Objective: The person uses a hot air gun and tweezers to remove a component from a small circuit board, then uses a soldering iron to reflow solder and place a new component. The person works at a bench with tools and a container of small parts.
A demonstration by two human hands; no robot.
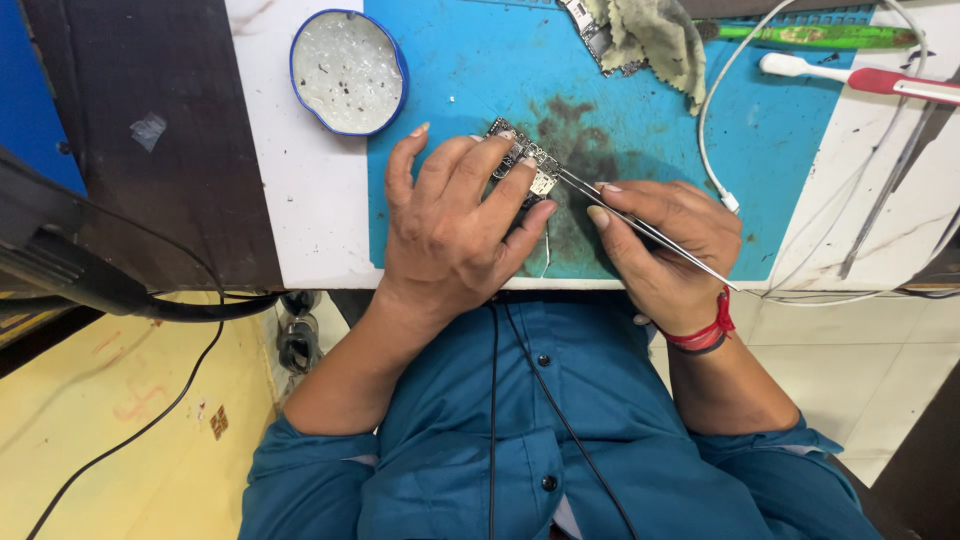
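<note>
Work surface: white table top (310,200) carrying a blue rubber work mat (470,70), stained dark near the centre. On the mat's upper edge: crumpled grey-green cloth (650,40) partly over a second circuit board (592,30). Off the mat's left edge, on bare table: round blue-rimmed tin of clear paste (347,72). To the right: white cable (712,150) looping across mat and table, green-handled tool (810,35), red-and-white toothbrush (850,78). Left hand (450,225): resting on the mat, fingers curled over and pinning a small dark circuit board (525,165) flat against the stained area. Right hand (670,245), red thread band at the wrist: closed in a pinch grip on slim metal tweezers (640,225), tips touching the board's right edge just beside the left fingertips.
</note>
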